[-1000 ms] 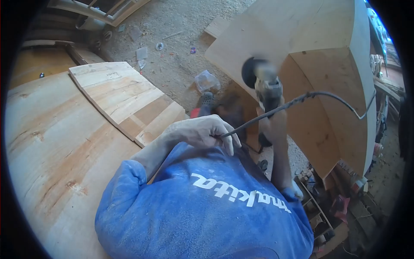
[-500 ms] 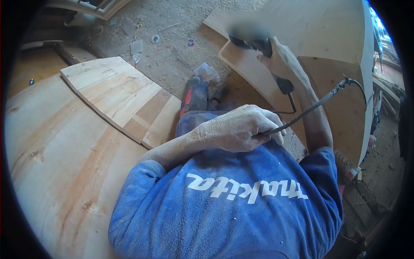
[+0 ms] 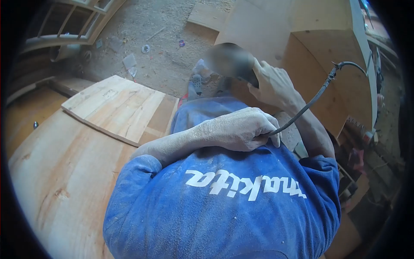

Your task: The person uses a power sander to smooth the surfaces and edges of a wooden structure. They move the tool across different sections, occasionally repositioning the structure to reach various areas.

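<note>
My right hand (image 3: 276, 84) is wrapped around a dark corded power tool (image 3: 235, 64) with a rounded, blurred head, so its exact kind does not show. The tool overlaps the near end of a pale wooden panel (image 3: 258, 30). In front of my chest, my dusty left hand (image 3: 246, 129) is closed on a grey cable (image 3: 306, 105). From there the cable arcs up to the right, past my right forearm, to a frayed, taped stretch.
A jointed wooden board (image 3: 120, 108) lies on a larger wood sheet (image 3: 64, 181) at left. Scraps litter the dusty floor (image 3: 159, 56). A glazed wooden frame (image 3: 73, 21) stands upper left, and a tall wooden piece (image 3: 336, 73) at right.
My right hand has brought the power tool down and left, closer to my body. My left hand keeps hold of the cable in nearly the same place. The view has shifted.
</note>
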`<state>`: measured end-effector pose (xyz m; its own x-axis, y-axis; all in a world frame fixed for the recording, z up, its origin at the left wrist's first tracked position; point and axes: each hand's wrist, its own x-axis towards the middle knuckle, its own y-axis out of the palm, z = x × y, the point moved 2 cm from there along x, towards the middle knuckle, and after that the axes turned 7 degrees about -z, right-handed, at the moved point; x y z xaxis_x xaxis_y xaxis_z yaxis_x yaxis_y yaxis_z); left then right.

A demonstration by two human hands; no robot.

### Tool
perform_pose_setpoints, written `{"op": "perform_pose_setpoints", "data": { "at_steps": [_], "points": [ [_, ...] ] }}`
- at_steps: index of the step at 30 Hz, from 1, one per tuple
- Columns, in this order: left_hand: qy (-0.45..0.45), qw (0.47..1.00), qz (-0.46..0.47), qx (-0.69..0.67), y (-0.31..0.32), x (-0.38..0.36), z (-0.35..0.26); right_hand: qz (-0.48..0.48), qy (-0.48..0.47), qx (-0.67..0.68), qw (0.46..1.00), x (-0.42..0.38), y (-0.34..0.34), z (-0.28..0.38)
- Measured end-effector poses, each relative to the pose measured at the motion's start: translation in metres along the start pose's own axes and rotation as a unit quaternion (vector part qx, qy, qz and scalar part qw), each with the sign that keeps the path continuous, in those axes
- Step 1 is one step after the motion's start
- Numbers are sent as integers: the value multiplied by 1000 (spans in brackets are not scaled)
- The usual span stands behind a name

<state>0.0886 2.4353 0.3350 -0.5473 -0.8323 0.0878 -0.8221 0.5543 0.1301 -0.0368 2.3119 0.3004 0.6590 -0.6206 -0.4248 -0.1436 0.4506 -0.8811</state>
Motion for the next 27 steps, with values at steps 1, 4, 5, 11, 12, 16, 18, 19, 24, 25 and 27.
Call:
{"op": "perform_pose_setpoints", "data": {
  "at_steps": [1, 4, 5, 11, 12, 16, 18, 19, 24, 25, 27],
  "points": [
    [-1, 1000, 10, 1, 1, -1, 1, -38, -9, -2, 999, -11, 5, -1],
    [21, 1000, -1, -1, -1, -4, 3, -116, 12, 32, 993, -53, 28, -8],
    [-3, 1000, 23, 3, -2, -4, 4, -152, 33, 66, 986, -64, 38, -9],
    [-73, 989, 108, 76, -1, -11, 24, -294, 143, 207, 922, -67, 115, 19],
    [-95, 984, 117, 92, -1, -13, 27, -318, 164, 223, 907, -60, 124, 28],
    [-122, 975, 151, 111, -9, -21, 35, -354, 161, 262, 883, -25, 160, 52],
    [-147, 971, 145, 121, -15, -20, 35, -364, 152, 267, 879, -13, 167, 61],
    [-142, 968, 150, 139, -18, -20, 35, -366, 131, 265, 883, -11, 170, 64],
    [-187, 961, 169, 117, -26, -14, 45, -350, 174, 257, 884, -21, 192, 66],
    [-181, 960, 183, 113, -26, -12, 46, -342, 198, 266, 879, -26, 196, 65],
    [-174, 957, 204, 108, -24, -6, 47, -336, 229, 275, 871, -37, 201, 63]
  ]
}}
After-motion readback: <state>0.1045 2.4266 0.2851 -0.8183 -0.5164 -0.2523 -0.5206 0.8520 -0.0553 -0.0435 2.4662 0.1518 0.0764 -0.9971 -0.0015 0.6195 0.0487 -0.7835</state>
